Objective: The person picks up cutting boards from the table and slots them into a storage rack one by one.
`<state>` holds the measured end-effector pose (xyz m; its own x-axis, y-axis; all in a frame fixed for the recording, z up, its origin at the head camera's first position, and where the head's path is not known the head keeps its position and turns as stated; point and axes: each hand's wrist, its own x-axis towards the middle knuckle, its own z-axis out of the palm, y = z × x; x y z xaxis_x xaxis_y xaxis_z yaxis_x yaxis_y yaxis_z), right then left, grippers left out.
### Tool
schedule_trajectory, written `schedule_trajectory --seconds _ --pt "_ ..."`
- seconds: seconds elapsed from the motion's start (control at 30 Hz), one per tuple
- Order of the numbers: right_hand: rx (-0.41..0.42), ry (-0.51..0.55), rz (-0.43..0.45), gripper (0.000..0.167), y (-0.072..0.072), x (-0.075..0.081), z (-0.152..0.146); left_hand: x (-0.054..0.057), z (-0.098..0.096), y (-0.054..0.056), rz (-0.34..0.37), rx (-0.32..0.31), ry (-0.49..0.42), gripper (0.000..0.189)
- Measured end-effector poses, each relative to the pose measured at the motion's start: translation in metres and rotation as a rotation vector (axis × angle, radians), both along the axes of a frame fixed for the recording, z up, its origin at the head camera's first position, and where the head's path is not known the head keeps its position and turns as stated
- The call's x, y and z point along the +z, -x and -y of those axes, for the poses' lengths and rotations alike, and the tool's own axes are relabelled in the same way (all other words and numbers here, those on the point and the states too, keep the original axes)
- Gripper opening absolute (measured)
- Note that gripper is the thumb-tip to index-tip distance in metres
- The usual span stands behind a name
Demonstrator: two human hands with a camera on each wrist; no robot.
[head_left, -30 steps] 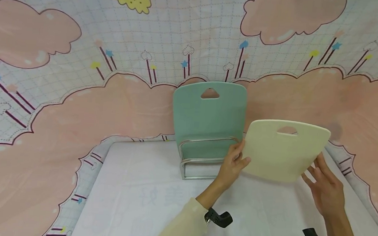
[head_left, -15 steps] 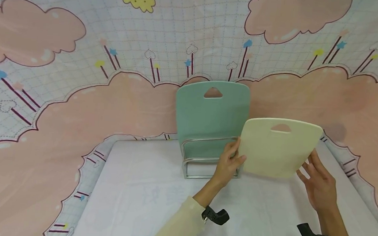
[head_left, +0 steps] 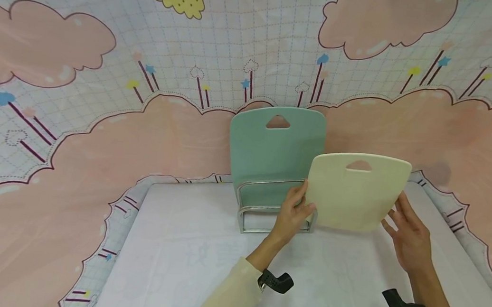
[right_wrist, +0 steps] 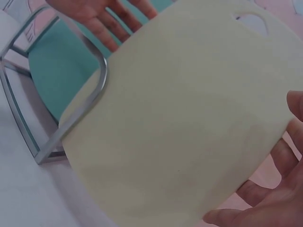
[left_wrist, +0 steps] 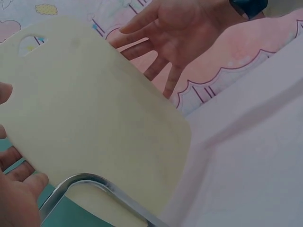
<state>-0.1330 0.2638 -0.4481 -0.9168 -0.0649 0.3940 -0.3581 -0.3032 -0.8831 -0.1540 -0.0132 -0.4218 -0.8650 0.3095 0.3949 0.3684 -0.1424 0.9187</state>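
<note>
A cream cutting board (head_left: 356,192) with a handle slot is held tilted at the right of a metal rack (head_left: 261,207). My left hand (head_left: 288,216) holds its left edge. At the opposite edge, my right hand (head_left: 409,236) holds with fairly straight, spread fingers; in the right wrist view the thumb (right_wrist: 296,104) shows at the board's front. Both wrist views show the rack's bar (left_wrist: 85,178) crossing in front of the board's lower left corner. A green cutting board (head_left: 276,151) stands upright in the rack.
The rack stands on a white-covered table (head_left: 187,254), near its back edge. Behind hangs a cloth (head_left: 178,144) printed with clouds. Black straps (head_left: 277,282) are worn on both wrists, below pale sleeves.
Both hands have moved slightly left with the cream cutting board, bringing it closer to the rack. The green cutting board still stands in the rack.
</note>
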Motion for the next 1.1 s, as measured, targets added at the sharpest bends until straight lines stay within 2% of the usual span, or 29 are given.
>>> schedule_trajectory --seconds 0.2,0.43,0.7,0.9,1.1 --pt "-0.008 -0.029 0.006 0.056 0.002 0.000 0.006 0.001 0.006 0.000 -0.006 0.007 -0.016 0.059" --pt "-0.033 -0.068 0.021 0.057 0.002 0.000 0.010 0.002 0.013 -0.001 -0.018 -0.002 0.006 0.061" --pt "-0.002 -0.064 -0.018 0.056 0.005 -0.002 0.017 0.004 0.021 -0.002 -0.029 0.018 0.020 0.060" --pt "0.019 -0.073 -0.026 0.058 0.007 -0.003 0.023 0.006 0.027 -0.002 -0.013 0.046 0.036 0.060" --pt "0.007 -0.128 -0.011 0.061 0.009 -0.001 0.031 0.007 0.035 -0.002 0.016 0.055 0.052 0.062"
